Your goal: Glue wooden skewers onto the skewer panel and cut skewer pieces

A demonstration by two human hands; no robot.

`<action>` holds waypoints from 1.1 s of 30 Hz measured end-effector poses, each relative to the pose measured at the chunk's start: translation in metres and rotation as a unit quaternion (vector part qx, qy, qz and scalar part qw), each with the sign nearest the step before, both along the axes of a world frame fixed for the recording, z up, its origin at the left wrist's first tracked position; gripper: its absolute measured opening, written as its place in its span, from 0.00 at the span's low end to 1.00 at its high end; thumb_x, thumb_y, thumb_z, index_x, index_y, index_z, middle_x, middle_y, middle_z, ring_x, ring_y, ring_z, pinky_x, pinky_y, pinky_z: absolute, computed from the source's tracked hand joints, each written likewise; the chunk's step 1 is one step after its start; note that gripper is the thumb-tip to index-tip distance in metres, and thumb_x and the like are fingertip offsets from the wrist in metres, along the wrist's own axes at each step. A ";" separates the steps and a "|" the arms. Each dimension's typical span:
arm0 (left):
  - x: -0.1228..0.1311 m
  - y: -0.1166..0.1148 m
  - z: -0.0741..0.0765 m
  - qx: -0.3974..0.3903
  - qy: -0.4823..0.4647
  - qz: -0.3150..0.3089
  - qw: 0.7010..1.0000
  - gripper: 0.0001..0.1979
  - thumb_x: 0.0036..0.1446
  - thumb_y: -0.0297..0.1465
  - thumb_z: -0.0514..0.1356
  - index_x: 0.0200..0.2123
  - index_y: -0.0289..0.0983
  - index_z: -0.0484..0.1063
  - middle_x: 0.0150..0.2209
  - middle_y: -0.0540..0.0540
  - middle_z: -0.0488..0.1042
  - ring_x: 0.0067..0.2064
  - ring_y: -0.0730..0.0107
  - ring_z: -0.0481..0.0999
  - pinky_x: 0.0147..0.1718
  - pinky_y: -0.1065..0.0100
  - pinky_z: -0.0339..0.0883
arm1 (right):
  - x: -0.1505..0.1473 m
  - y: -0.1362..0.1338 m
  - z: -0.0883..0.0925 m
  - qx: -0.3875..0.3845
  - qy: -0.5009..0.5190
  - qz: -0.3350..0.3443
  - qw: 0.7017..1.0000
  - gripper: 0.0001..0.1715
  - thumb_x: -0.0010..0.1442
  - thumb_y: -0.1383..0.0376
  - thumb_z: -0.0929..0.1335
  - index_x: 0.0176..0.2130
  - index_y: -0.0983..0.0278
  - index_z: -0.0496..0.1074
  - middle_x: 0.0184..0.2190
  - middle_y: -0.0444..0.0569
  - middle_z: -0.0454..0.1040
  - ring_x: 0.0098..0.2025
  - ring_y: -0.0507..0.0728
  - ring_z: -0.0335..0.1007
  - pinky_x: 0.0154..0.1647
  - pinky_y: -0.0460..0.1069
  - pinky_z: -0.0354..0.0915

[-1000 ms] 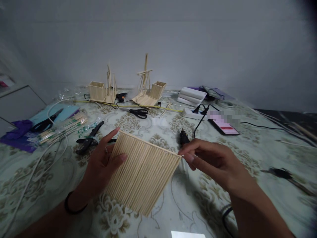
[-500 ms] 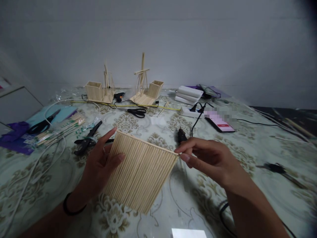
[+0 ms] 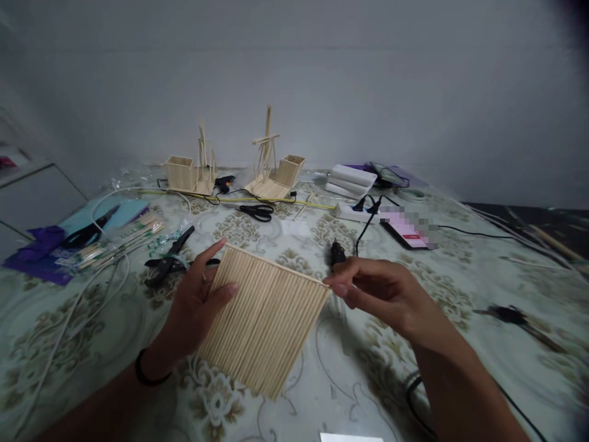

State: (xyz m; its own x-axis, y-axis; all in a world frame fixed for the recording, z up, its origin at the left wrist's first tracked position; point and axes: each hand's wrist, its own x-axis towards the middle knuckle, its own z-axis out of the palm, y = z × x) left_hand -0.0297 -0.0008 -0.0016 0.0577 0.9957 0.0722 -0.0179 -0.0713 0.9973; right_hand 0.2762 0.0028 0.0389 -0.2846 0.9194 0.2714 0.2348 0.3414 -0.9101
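Stick panel (image 3: 267, 322), tilted over the worktop (image 3: 350, 399): the fingers of your left hand (image 3: 196, 304) grasp one side; those of your right hand (image 3: 386, 294) pinch a corner, partly hiding a black tool (image 3: 337, 252). Black cutters (image 3: 165, 265) lie beyond your left hand.

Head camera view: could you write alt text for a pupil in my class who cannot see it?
A flat panel of thin wooden sticks is held over a patterned table, the left hand gripping its left side and the right hand pinching its upper right corner. Farther back are two stick models, black scissors and a white power strip.
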 end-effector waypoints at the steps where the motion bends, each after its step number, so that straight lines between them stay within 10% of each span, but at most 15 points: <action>1: 0.000 0.001 0.000 0.001 -0.006 -0.006 1.000 0.40 0.59 0.39 0.73 0.71 0.46 0.62 0.45 0.44 0.87 0.39 0.56 0.87 0.38 0.62 0.82 | 0.000 0.000 0.000 -0.002 -0.001 -0.003 1.000 0.19 0.64 0.51 0.76 0.31 0.63 0.81 0.24 0.46 0.75 0.24 0.52 0.64 0.24 0.47 0.61; 20: 0.003 -0.002 0.000 0.013 -0.026 -0.020 0.999 0.40 0.60 0.38 0.72 0.71 0.45 0.61 0.45 0.43 0.87 0.40 0.55 0.88 0.39 0.60 0.83 | 0.010 -0.006 0.010 -0.015 -0.046 0.031 0.998 0.19 0.70 0.50 0.72 0.44 0.62 0.83 0.27 0.47 0.75 0.28 0.54 0.72 0.29 0.47 0.69; 33: 0.010 -0.011 0.007 -0.076 0.000 0.049 0.996 0.46 0.58 0.40 0.74 0.74 0.51 0.57 0.46 0.48 0.88 0.38 0.59 0.88 0.32 0.68 0.83 | 0.004 -0.016 -0.022 0.030 0.006 -0.118 0.993 0.17 0.72 0.52 0.70 0.36 0.59 0.79 0.31 0.47 0.77 0.31 0.55 0.72 0.34 0.48 0.67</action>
